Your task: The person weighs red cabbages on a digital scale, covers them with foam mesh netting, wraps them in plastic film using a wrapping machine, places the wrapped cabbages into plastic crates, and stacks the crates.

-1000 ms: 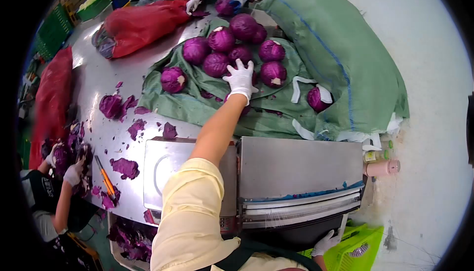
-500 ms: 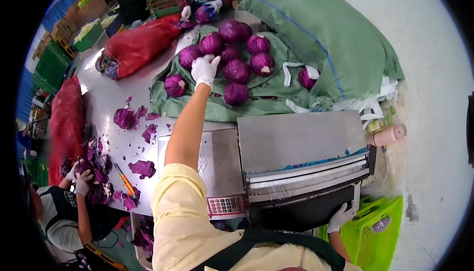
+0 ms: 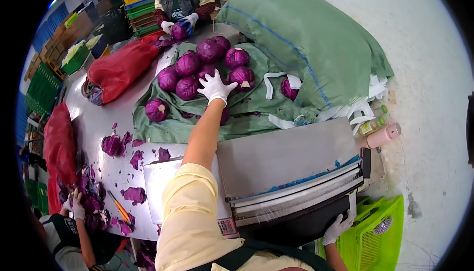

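In the head view, the left hand (image 3: 217,88) is held splayed, unclenched, over purple cabbages (image 3: 211,51) spread beyond and beside it on green cloth (image 3: 173,132). The right hand (image 3: 337,229) is placed beside a steel-topped machine (image 3: 291,157) and a lime crate (image 3: 391,234); whether anything is gripped there cannot be told.
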### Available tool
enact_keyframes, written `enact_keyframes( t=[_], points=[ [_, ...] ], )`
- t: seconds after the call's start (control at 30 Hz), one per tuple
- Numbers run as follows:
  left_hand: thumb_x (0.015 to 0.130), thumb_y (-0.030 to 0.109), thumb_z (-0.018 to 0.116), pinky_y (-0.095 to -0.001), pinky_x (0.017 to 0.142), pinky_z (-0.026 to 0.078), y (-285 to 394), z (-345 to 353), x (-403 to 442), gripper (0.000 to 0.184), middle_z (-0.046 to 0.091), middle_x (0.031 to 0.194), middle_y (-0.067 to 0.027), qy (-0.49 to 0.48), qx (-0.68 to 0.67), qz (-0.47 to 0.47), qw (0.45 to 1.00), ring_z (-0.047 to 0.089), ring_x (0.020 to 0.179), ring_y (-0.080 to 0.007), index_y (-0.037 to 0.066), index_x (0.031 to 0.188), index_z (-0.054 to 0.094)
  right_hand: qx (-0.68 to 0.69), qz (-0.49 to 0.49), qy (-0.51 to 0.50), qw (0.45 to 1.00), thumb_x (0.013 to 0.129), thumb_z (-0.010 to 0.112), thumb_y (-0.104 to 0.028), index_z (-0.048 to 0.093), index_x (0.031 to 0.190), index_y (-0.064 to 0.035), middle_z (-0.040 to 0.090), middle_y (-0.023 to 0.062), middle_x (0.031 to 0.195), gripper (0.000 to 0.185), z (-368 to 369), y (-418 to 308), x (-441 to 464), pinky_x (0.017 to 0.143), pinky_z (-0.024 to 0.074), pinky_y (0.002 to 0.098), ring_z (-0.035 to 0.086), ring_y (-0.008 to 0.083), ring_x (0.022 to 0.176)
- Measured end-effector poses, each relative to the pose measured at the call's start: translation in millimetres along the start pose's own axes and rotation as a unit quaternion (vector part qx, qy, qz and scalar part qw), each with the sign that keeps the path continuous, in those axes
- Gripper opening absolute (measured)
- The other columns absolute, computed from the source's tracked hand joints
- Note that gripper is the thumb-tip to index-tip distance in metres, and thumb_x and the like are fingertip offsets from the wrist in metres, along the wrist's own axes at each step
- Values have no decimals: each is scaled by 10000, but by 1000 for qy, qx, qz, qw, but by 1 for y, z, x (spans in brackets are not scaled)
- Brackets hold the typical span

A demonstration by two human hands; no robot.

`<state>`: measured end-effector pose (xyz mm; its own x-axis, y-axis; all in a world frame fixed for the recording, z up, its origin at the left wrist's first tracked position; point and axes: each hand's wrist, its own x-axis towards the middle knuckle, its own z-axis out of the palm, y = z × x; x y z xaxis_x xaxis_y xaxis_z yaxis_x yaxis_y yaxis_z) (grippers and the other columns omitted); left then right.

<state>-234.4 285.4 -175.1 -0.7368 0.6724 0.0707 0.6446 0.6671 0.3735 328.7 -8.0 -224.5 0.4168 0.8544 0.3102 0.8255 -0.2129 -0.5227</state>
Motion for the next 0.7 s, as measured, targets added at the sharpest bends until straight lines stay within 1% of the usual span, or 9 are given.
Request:
enact_keyframes(
  t=[0.1,0.2,0.23,0.33,0.4,0.43,0.53,0.67,0.7],
  points=[
    [613,662,741,-644,1008,318,6,7,3,989,418,1394,-138,-10,90,12,996,324,1347,-385,240,1432,382,-6,-3,7,1000,943,504,-203,445,1289,15,404,204,1325,414,2,2,0,1079,247,454,330,365,1281],
    [623,607,764,-608,986,364,0,3,12,832,548,1238,-112,-28,151,47,987,445,1256,-366,181,1287,501,-19,3,1,1000,940,503,-189,450,1285,15,427,203,1309,405,-1,-2,2,1077,247,440,349,357,1268],
    [631,578,770,-589,966,392,-2,0,13,764,566,1215,-112,-13,143,42,989,482,1222,-354,163,1222,522,-23,9,-3,1000,935,504,-172,459,1278,15,446,203,1298,393,-2,-4,0,1075,247,425,367,349,1254],
    [613,555,777,-539,938,437,-22,-4,24,774,563,1205,-132,-49,74,19,996,555,1140,-330,145,1217,521,-16,-11,12,1000,937,505,-175,459,1278,14,446,201,1300,392,3,5,0,1072,251,428,370,350,1248],
    [604,559,776,-482,912,474,-45,-14,16,791,559,1200,-145,-69,5,57,996,567,1113,-344,126,1217,525,-21,-11,8,1000,939,505,-176,457,1281,11,450,197,1298,393,3,10,0,1070,252,429,372,352,1240],
    [598,576,773,-445,867,505,-53,-17,8,818,543,1180,-176,-35,46,76,995,563,1087,-376,107,1221,528,-34,-25,15,999,940,503,-179,456,1282,10,450,194,1300,393,4,13,0,1067,256,430,373,352,1237],
    [595,589,773,-453,840,516,-73,-16,-6,836,527,1155,-201,-55,64,68,994,561,1064,-387,95,1224,529,-30,-30,17,999,941,502,-189,459,1280,8,454,191,1298,395,5,10,1,1060,262,433,378,352,1232],
    [564,566,811,-460,855,510,-86,8,-11,873,502,1178,-228,33,-89,25,995,548,1093,-398,86,1228,509,-22,-29,12,999,955,496,-266,446,1287,17,426,203,1320,440,7,16,-1,1074,245,471,341,377,1270],
    [563,542,822,-459,865,507,-81,9,-15,870,515,1179,-228,65,-83,13,994,559,1083,-400,78,1225,500,-21,-33,16,999,955,496,-266,446,1287,17,426,203,1320,440,7,16,-1,1074,245,471,341,377,1270]
  ],
)
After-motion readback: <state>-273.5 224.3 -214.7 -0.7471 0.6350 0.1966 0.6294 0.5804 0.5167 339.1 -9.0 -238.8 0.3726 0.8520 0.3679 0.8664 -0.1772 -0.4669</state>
